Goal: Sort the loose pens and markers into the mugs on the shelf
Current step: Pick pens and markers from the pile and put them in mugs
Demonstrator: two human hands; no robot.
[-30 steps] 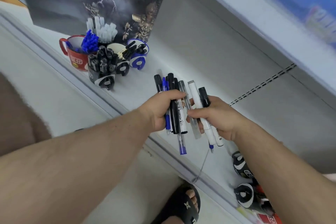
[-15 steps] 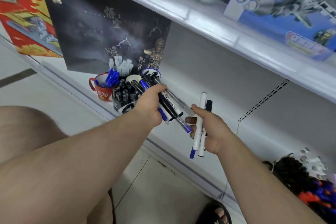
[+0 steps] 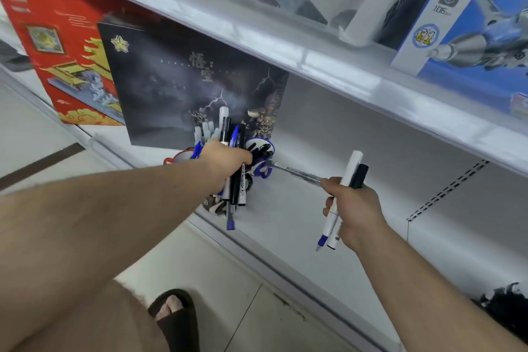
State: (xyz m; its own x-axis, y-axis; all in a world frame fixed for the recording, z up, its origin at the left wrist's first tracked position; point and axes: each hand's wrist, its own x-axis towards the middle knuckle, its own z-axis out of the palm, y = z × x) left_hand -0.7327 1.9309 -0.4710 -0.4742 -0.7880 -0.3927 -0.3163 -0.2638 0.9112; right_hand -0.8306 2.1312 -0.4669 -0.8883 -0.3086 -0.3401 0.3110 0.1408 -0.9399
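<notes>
- The left hand [image 3: 225, 158] is closed round a bundle of pens and markers [image 3: 237, 180], held roughly upright right over the cluster of mugs on the shelf [image 3: 285, 208].
- The bundle's caps stick up above the fist, white, black and blue, and the barrels hang below it; the lowest is a blue-tipped pen reaching down near the front lip of the shelf.
- The mugs are largely hidden behind that hand. A red mug [image 3: 178, 156] shows to the left of the wrist, and a blue and white mug [image 3: 261, 157] holding black pens sits just to the right of the fist.
- More pale caps and blue caps rise from the mugs behind the hand, in front of the dark box [image 3: 171, 88].
- The right hand [image 3: 353, 210] is well apart from the mugs, over the bare part of the shelf, and grips a white marker [image 3: 344, 191] and a black-capped marker [image 3: 359, 176] side by side.
- The same hand pinches a clear pen [image 3: 294, 172] at its fingertips; the pen slants out to the left, its far end near the blue and white mug.
- A red box [image 3: 57, 51] stands left of the dark one.
- A blue box [image 3: 471, 46] stands on the shelf above.
- A foot in a dark sandal [image 3: 174, 317] rests on the tiled floor below.
</notes>
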